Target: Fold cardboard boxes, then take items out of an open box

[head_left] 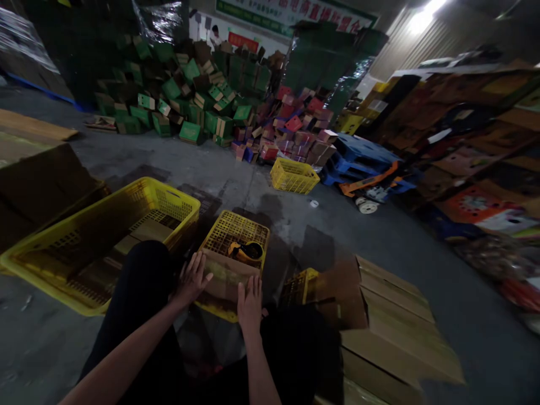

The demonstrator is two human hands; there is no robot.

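Note:
A small brown cardboard box point(225, 275) lies on an upturned yellow crate point(236, 228) in front of my knees. My left hand point(193, 279) rests on the box's left end with fingers spread. My right hand point(250, 304) lies flat on the box's right near corner, fingers stretched. Behind the box on the crate sits a yellow tape dispenser point(247, 251).
A large yellow crate point(97, 236) with flat cardboard stands at left. A stack of flattened cartons point(392, 320) lies at right, with a yellow crate point(300, 284) beside it. Farther off are another yellow crate point(293, 175), blue pallets point(358, 154), and heaps of green boxes point(185, 95) and red boxes point(295, 129).

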